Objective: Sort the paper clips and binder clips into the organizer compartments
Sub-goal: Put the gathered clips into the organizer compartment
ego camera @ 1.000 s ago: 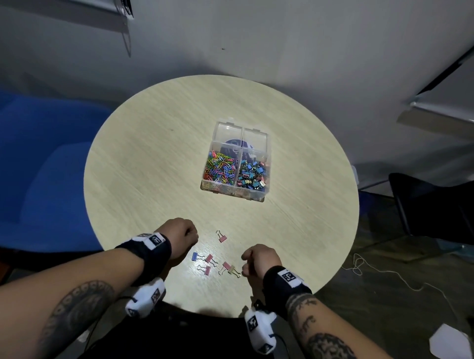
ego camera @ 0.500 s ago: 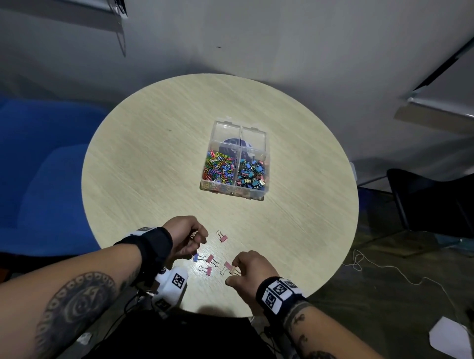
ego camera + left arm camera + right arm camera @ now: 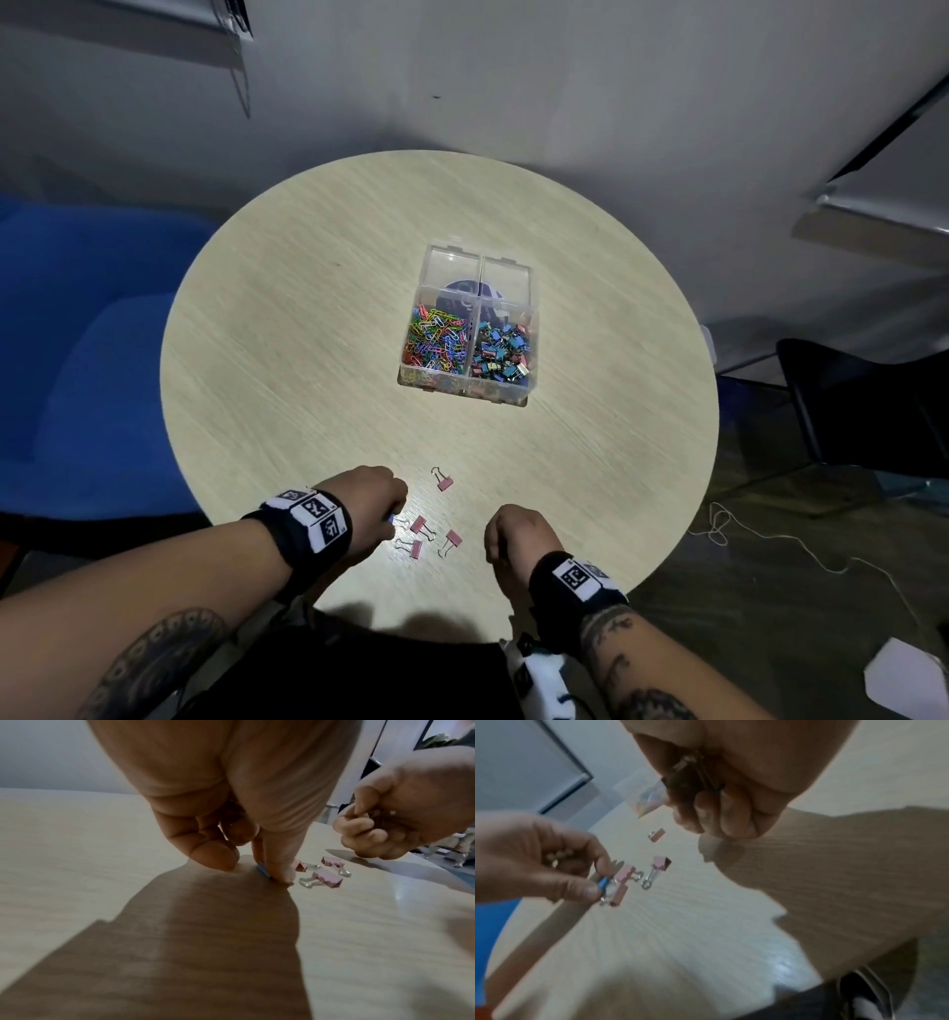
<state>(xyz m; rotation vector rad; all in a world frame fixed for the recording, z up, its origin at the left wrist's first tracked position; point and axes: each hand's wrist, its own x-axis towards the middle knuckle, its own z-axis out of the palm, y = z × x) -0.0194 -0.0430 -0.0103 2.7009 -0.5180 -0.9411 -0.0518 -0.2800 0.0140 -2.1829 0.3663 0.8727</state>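
Note:
The clear organizer (image 3: 506,267) stands mid-table, with paper clips (image 3: 436,336) in its near-left compartment and binder clips (image 3: 503,354) in its near-right one. Several pink binder clips (image 3: 418,524) lie loose near the table's front edge, one (image 3: 442,480) a little farther out. My left hand (image 3: 394,514) pinches a blue binder clip (image 3: 262,869) against the table between thumb and index finger. To the right of the loose clips, my right hand (image 3: 495,539) is curled into a fist around binder clips (image 3: 693,770), whose wire handles show in the palm.
The round wooden table (image 3: 287,360) has a blue chair (image 3: 77,334) at its left and a dark chair (image 3: 862,411) at its right. A white cord (image 3: 760,534) lies on the floor to the right. A grey wall stands behind.
My right hand reached left to the loose clips, took a pink one and drew back curled. My left hand moved down onto the blue clip and pinched it.

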